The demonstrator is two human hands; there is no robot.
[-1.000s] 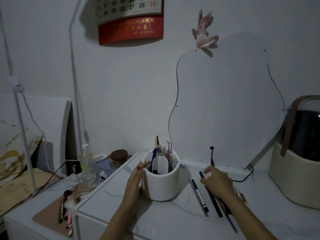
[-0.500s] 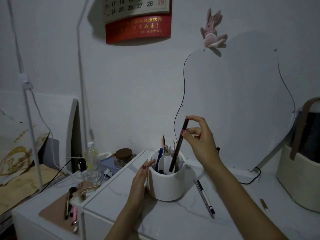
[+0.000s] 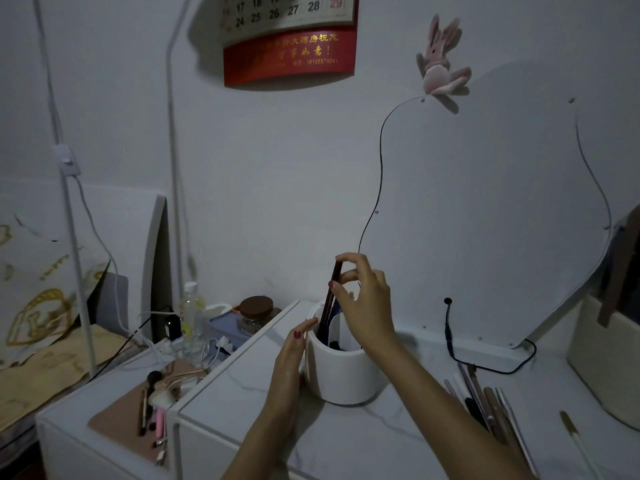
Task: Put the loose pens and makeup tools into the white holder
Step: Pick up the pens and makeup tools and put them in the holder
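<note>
Dark pen now sunk deeper into white holder, right hand grasping it, left hand steadying holder

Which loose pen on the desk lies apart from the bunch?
The gold-capped white pen, alone at far right. The other pens lie bunched together, right of the white holder.

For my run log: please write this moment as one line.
right hand grip: dark pen | pen tip inside white holder | left hand on holder | loose pens remain

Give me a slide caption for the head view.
Right hand lowers a dark pen into the white holder, steadied by the left hand.
</note>
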